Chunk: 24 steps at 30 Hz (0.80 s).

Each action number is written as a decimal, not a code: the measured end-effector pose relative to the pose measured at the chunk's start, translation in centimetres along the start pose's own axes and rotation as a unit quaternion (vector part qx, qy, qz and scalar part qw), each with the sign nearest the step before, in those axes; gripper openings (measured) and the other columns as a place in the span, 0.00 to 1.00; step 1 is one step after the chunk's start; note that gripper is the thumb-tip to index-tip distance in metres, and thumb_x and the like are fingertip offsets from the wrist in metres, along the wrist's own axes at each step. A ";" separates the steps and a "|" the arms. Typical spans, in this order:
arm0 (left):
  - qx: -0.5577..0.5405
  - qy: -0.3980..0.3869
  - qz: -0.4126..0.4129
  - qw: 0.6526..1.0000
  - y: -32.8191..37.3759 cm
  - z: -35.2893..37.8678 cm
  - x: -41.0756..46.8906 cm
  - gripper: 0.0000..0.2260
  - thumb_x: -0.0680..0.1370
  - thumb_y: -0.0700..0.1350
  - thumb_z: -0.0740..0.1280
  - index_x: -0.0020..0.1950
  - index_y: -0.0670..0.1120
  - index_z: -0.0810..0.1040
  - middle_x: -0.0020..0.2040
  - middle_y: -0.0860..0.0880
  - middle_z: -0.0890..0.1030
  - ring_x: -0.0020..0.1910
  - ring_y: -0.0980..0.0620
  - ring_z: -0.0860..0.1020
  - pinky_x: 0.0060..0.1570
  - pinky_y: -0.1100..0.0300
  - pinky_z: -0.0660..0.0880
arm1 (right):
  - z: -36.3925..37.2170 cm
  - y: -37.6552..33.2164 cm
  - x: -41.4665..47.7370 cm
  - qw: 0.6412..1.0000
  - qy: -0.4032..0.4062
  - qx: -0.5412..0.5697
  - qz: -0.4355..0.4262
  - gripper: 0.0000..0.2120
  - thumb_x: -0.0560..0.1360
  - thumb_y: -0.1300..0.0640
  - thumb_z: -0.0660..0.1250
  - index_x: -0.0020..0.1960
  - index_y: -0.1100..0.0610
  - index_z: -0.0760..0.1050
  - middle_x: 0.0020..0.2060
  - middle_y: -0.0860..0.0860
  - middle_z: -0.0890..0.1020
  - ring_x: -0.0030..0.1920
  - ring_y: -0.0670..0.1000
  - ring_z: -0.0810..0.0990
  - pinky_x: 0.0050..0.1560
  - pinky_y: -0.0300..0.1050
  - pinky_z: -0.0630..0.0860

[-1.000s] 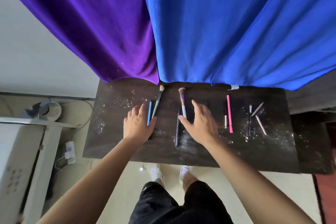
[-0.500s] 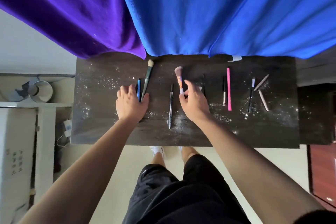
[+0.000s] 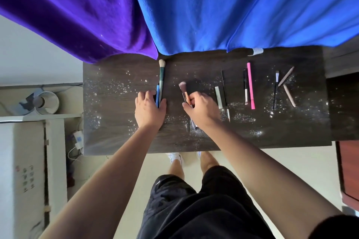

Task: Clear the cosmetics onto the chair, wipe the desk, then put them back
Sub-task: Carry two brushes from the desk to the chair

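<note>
Cosmetics (image 3: pixel 250 85) on dusty desk (image 3: pixel 116 122)

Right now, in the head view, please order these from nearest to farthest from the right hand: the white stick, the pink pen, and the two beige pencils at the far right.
Measured from the right hand:
1. White stick: right beside the hand, on its right.
2. Pink pen: farther right, middle of the desk's right half.
3. Two beige pencils: farthest, near the desk's right end.

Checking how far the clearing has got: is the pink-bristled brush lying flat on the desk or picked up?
Picked up: the right hand pinches the pink-bristled brush by its handle, bristles angled away, above the desk.
</note>
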State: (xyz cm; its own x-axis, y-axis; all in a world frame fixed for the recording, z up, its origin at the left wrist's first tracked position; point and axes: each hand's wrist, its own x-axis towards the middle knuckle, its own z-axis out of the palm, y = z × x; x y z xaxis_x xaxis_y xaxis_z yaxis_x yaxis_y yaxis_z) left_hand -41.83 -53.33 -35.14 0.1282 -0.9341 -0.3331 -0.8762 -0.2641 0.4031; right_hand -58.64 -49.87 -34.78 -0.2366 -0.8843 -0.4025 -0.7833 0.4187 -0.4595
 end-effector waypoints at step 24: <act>-0.230 0.006 0.000 0.973 6.7 -4.6 -1.6 0.06 0.69 0.43 0.74 0.39 0.53 0.80 0.30 0.59 0.80 0.31 0.66 0.77 0.40 0.65 0.76 | -7.8 2.2 0.1 0.980 0.087 0.179 0.016 0.05 0.72 0.49 0.75 0.41 0.49 0.80 0.30 0.38 0.78 0.33 0.37 0.76 0.36 0.26 0.67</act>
State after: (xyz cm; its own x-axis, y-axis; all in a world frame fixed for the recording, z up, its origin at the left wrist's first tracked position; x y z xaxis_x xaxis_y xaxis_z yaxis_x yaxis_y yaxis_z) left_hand -45.82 -54.72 -28.01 0.1357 -0.9361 -0.3244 -0.5755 -0.3410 0.7434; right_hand -64.83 -50.65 -29.61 -0.3762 -0.8786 -0.2940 -0.5299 0.4644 -0.7096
